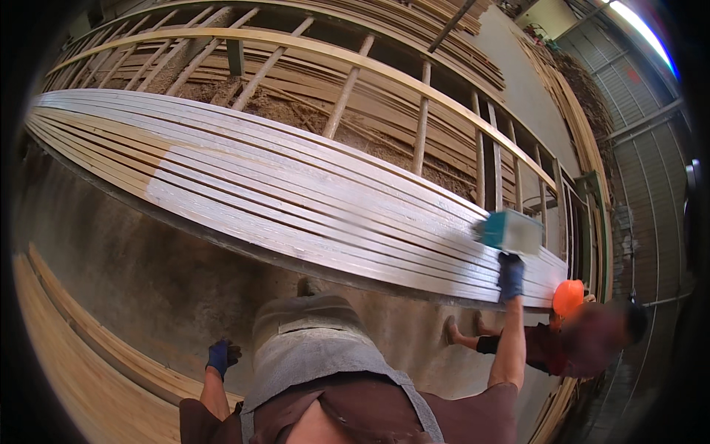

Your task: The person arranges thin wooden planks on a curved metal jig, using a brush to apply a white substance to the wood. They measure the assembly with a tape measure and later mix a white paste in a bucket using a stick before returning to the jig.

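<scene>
Right hand (510, 275) grip closed on teal block (509, 231) over white-coated slats (296, 196); left hand (220, 357) grip unclear.

timber workshop: stacked wooden slats (296, 192)

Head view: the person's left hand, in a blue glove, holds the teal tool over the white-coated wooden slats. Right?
Not quite. The head view shows the right hand in a blue glove holding the teal tool over the white-coated slats. The left hand hangs low, holding nothing.
</scene>
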Demonstrator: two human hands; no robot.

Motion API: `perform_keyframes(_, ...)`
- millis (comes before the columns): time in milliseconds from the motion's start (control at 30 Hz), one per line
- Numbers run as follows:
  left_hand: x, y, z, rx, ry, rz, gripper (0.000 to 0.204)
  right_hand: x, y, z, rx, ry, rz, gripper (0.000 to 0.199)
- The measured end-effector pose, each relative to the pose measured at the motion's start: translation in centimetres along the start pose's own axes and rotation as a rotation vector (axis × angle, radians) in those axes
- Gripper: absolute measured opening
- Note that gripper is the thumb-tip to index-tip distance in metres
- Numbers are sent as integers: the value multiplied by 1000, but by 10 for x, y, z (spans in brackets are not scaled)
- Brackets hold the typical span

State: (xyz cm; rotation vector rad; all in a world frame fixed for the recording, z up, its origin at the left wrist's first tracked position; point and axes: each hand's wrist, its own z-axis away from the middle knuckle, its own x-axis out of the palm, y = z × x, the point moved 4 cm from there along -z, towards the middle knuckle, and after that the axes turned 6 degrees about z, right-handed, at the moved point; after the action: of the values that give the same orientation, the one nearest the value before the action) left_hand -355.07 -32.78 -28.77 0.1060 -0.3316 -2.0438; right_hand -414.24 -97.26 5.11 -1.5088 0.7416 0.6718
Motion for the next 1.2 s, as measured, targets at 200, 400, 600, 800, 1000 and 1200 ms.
perform_keyframes(200, 24, 10, 27, -12, 52, -19, 33, -29, 49, -61, 181, 25, 104, 19)
perform_keyframes(400, 23, 51, 49, 56, 114, -24, 39, 118, -58, -63, -371, -206, 1, 28)
perform_keyframes(600, 1, 64, 39, 58, 111, 99, 36, 316, -332, -32, -784, -338, 146, 17)
perform_keyframes(800, -93, 72, 12, 40, 110, 137, 31, 511, -606, 57, -914, -404, 360, 26)
perform_keyframes(1000, -179, 131, -9, 66, 102, 304, 34, 544, -653, 65, -996, -460, 242, 35)
perform_keyframes(1200, -235, 152, -9, 9, 153, 373, 42, 410, -491, 66, -626, -379, 96, 20)
